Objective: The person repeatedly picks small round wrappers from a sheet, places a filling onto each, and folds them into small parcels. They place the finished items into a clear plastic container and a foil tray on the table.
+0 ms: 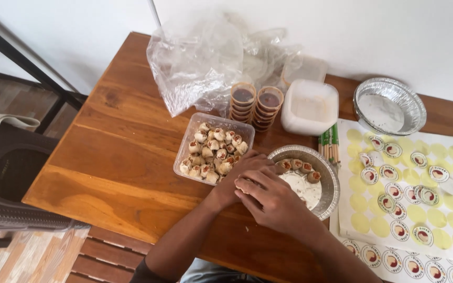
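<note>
Dumplings (297, 166): four in foil pan (329, 177); plastic tub (195, 137) beside pan remains nearly full. Left hand (237, 175), right hand (273, 199) overlap at pan rim (grip hidden, cannot tell).

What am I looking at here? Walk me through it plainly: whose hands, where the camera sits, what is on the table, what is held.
There is one picture, taken by a camera worn on a person's head, looking down at their own two bare hands over a brown wooden table.

The left hand and right hand meet at the edge of a round foil tray with a few small rolled dumplings along its far side. They seem to hold one pale piece between them, but the grip is mostly hidden.

Beside them sits a clear plastic box of dumplings. Behind are two stacks of small sauce cups, a white lidded tub, a crumpled clear plastic bag, an empty foil tray and sheets of round stickers.
</note>
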